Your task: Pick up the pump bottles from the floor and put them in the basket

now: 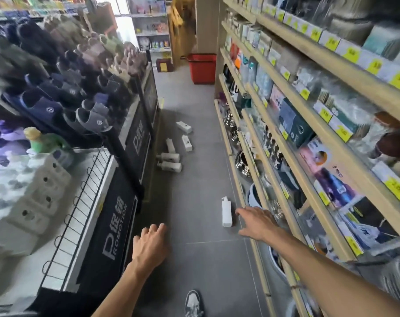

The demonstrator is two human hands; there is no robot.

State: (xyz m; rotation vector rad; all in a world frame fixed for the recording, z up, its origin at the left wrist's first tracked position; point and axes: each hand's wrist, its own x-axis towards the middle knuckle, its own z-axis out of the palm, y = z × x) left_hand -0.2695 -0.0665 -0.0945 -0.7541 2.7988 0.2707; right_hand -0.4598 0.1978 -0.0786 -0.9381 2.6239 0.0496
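Note:
A white pump bottle (pixel 226 212) lies on the grey floor near the right shelf. My right hand (pixel 255 221) reaches just right of it with fingers spread, holding nothing. My left hand (pixel 149 244) hovers lower left over the aisle, fingers loosely bent and empty. Further up the aisle lie several more white pump bottles (pixel 171 162) in a cluster beside the left display. A red basket (pixel 202 68) stands on the floor at the far end of the aisle.
A slipper display with a black promotion panel (pixel 116 225) lines the left side. Wooden shelves (pixel 293 143) of packaged goods line the right. My shoe (pixel 193 304) shows at the bottom. A brown box (pixel 164 65) sits near the basket.

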